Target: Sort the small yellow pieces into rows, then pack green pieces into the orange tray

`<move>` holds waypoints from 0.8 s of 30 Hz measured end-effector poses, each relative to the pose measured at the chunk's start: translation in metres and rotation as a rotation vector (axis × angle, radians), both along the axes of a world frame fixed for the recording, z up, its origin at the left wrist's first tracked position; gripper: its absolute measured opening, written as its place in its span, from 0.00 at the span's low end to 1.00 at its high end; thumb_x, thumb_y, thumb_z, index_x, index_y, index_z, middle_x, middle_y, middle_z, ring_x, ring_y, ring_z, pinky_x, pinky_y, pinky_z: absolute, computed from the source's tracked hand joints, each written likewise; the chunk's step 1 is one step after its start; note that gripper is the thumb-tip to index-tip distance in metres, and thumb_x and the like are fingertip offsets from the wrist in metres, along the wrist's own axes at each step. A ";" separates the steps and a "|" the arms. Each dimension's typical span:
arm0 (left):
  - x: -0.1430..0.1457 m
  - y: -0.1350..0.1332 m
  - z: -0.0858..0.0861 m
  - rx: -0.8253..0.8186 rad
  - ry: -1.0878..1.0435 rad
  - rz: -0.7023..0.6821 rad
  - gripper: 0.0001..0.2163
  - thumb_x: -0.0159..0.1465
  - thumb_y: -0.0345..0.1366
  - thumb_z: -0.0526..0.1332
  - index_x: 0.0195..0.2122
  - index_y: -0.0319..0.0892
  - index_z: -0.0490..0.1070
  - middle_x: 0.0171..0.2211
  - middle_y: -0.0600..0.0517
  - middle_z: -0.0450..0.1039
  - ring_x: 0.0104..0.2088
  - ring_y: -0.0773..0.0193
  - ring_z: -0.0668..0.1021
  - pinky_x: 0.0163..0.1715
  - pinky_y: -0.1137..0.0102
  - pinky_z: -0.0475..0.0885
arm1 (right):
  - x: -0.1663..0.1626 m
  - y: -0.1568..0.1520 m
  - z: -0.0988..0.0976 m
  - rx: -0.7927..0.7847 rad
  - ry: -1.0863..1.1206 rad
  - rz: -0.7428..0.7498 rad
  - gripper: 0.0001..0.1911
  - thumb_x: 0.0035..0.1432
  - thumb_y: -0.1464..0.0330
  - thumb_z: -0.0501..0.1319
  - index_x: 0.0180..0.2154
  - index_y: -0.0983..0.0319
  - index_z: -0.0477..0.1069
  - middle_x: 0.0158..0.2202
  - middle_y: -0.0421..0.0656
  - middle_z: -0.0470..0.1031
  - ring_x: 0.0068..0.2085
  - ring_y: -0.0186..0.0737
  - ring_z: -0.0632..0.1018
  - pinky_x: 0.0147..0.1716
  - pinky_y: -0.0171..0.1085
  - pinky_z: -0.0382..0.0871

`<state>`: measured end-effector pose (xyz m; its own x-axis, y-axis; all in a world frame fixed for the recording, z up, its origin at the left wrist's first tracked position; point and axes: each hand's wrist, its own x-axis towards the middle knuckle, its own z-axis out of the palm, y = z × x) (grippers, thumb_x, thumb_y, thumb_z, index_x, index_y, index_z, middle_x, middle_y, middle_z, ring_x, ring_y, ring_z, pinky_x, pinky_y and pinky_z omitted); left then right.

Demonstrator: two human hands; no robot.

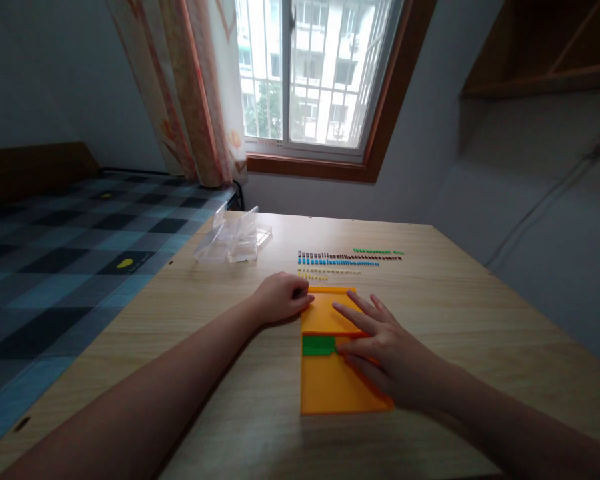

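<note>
An orange tray (330,390) lies flat on the wooden table (455,313), with a patch of small green pieces (319,345) set in its middle left. My right hand (380,350) rests flat on the tray, fingers spread, its fingertips beside the green patch. My left hand (283,297) is curled at the tray's far left corner, fingers closed against its edge. Beyond the tray lie rows of tiny pieces: dark ones (347,256), blue ones (337,263), green ones (377,251) and pale yellow ones (327,272).
Clear plastic boxes (235,241) stand open at the table's far left. A bed with a checked blue cover (70,267) lies to the left. A window (315,73) and curtain (190,87) are behind the table; a wall with a cable runs on the right.
</note>
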<state>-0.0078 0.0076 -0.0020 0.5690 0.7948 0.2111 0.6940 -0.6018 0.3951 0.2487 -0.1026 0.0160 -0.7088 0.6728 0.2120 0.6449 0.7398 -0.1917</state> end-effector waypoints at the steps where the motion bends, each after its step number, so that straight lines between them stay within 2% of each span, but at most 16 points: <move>1: 0.000 0.000 0.000 -0.001 0.013 0.006 0.14 0.61 0.41 0.60 0.20 0.42 0.65 0.19 0.56 0.65 0.23 0.67 0.65 0.26 0.70 0.54 | 0.000 0.000 0.000 -0.003 0.005 -0.002 0.13 0.67 0.68 0.58 0.47 0.51 0.80 0.70 0.44 0.60 0.72 0.63 0.53 0.64 0.73 0.48; 24: 0.000 -0.001 -0.001 0.006 0.018 -0.002 0.13 0.60 0.40 0.61 0.21 0.42 0.65 0.20 0.56 0.66 0.23 0.67 0.66 0.26 0.70 0.54 | 0.002 0.005 -0.012 -0.017 0.132 -0.042 0.13 0.67 0.69 0.59 0.45 0.52 0.81 0.69 0.44 0.61 0.72 0.57 0.54 0.65 0.68 0.51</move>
<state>-0.0083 0.0068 -0.0029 0.5747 0.7922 0.2055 0.6997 -0.6058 0.3787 0.2508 -0.0971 0.0042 -0.6463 0.7059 0.2899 0.6439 0.7084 -0.2891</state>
